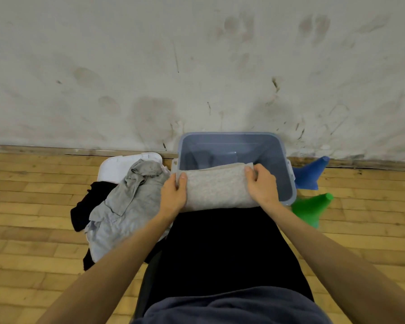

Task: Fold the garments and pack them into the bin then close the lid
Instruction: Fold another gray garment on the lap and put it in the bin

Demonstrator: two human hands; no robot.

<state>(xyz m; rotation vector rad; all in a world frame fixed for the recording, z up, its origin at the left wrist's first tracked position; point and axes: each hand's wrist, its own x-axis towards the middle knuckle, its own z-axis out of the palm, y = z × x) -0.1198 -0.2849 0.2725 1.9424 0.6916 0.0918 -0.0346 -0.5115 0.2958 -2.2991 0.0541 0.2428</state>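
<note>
Left hand [173,194] and right hand [261,183] each grip the folded grey garment [216,189] over the bin's [283,160] near edge; uneven release could unfold it.

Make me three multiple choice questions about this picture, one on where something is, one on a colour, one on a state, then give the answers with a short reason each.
1. Where is the pile of unfolded clothes?
A. inside the bin
B. on the floor to the left of the bin, partly over the white lid
C. behind the two cones

2. What colours are the two cones right of the bin?
A. blue and green
B. red and yellow
C. both orange

3. How is the folded grey garment held?
A. by the left hand alone
B. lying loose, untouched
C. gripped at both ends, one hand each

Answers:
1 B, the pile lies left of the bin and covers part of the white lid.
2 A, a blue cone and a green cone lie there.
3 C, the left hand and right hand each grip an end.
</note>
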